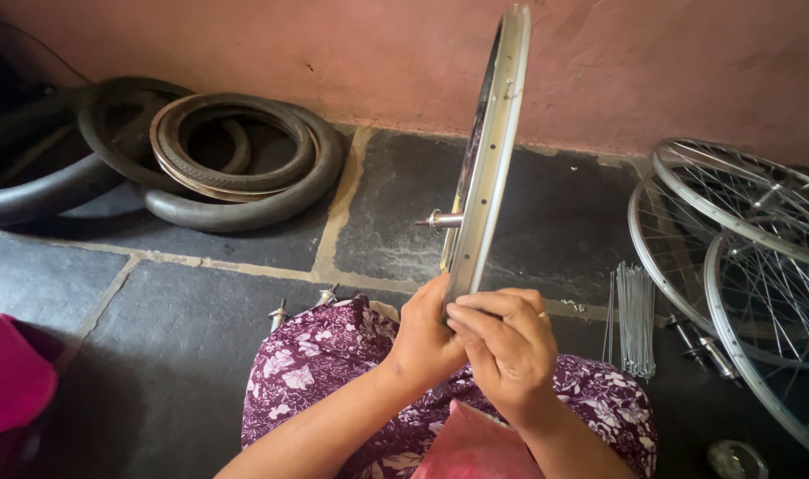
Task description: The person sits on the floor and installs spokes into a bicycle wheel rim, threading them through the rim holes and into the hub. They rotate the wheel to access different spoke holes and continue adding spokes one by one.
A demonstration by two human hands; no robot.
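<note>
Both hands pinch the near edge of an upright wheel rim (pixel 491 151): left hand (pixel 425 337) steadying, right hand (pixel 504 346) fingers closed; I keep it vertical.

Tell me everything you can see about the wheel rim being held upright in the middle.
The wheel rim is a thin, silvery metal hoop seen edge-on, standing upright and leaning slightly right at the top. A metal axle juts out to the left from its middle. Its lower edge rests over the person's lap, where the left hand and right hand both pinch it. Behind it are a dark stone floor and a pink wall.
</note>
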